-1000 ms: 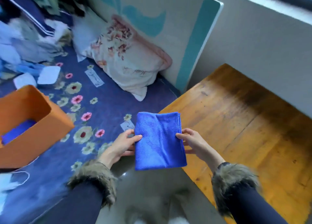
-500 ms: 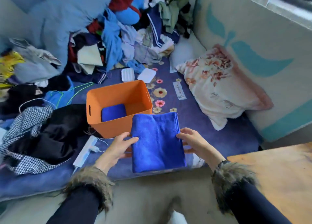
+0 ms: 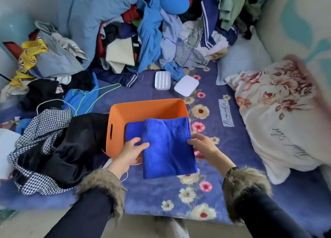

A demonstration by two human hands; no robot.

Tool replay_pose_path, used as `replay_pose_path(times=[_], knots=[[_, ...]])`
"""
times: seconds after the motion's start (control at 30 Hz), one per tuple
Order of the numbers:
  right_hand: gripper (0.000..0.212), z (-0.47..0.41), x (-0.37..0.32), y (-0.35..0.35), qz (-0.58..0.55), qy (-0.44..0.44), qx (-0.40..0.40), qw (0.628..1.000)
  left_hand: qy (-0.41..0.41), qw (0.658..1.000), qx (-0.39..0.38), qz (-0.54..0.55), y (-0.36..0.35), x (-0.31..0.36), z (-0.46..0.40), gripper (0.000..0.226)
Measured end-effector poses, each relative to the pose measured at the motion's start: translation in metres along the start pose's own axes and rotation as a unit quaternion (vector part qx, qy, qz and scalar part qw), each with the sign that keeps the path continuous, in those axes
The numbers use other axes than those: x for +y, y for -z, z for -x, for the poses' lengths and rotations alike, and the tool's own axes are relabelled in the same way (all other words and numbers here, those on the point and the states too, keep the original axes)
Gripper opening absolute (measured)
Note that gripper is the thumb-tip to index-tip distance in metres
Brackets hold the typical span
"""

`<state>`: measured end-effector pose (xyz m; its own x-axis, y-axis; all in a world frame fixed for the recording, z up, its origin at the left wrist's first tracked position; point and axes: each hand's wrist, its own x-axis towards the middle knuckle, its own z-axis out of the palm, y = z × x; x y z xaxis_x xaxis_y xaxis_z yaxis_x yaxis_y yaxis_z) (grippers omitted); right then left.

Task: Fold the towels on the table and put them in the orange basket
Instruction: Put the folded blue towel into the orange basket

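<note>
The left hand (image 3: 131, 152) pinches the left edge of a folded blue towel (image 3: 167, 148), thumb on top and fingers curled beneath; the right hand (image 3: 202, 147) grips the right edge the same way, its fingers partly hidden under the cloth. The towel, a plush microfibre rectangle, is held flat above the near right corner of the orange basket (image 3: 143, 110), covering that rim. Inside the basket another folded blue towel (image 3: 133, 132) lies at the bottom, with open room behind it. The basket is smooth-walled with rounded corners and a slot handle, and stands on a floral purple bedsheet (image 3: 223, 189). A black garment (image 3: 77, 146) presses against its left wall; a flowered pillow (image 3: 279, 115) lies well apart on the right.
</note>
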<state>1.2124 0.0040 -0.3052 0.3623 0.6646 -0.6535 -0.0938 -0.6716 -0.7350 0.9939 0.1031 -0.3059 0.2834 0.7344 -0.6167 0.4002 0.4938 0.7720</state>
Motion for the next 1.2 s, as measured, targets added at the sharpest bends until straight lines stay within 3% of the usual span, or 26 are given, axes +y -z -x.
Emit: replay_pose_path(times=[0.23,0.4,0.67,0.8,0.9,1.0,1.1,1.2], knots=[[0.025,-0.125,-0.039,-0.026,0.132,0.023,0.052,0.990,0.068,0.996,0.046,0.022,-0.001,0.023,-0.127,0.014],[0.024,-0.194,-0.022,-0.046,0.262,-0.002,0.041,0.964,0.120,0.991,0.050,0.031,-0.010,-0.012,-0.197,0.017],[0.036,-0.253,0.012,-0.071,0.326,-0.055,0.069,0.941,0.142,0.988,0.034,0.039,-0.034,-0.063,-0.270,0.012],[0.036,-0.269,0.014,-0.080,0.367,-0.089,0.114,0.919,0.154,0.988,0.009,-0.024,-0.043,-0.078,-0.292,0.028],[0.044,-0.274,0.021,-0.086,0.439,-0.059,0.087,0.892,0.079,0.984,-0.004,-0.161,-0.045,-0.089,-0.295,0.039],[0.068,-0.272,0.035,-0.093,0.565,-0.004,0.032,0.825,-0.036,0.955,-0.029,-0.293,-0.049,-0.099,-0.291,0.054],[0.070,-0.279,0.046,-0.094,0.670,0.051,-0.015,0.741,-0.095,0.902,-0.066,-0.415,-0.053,-0.107,-0.292,0.074],[0.071,-0.293,0.051,-0.090,0.699,0.096,-0.020,0.708,-0.135,0.835,-0.082,-0.527,-0.057,-0.115,-0.300,0.087]])
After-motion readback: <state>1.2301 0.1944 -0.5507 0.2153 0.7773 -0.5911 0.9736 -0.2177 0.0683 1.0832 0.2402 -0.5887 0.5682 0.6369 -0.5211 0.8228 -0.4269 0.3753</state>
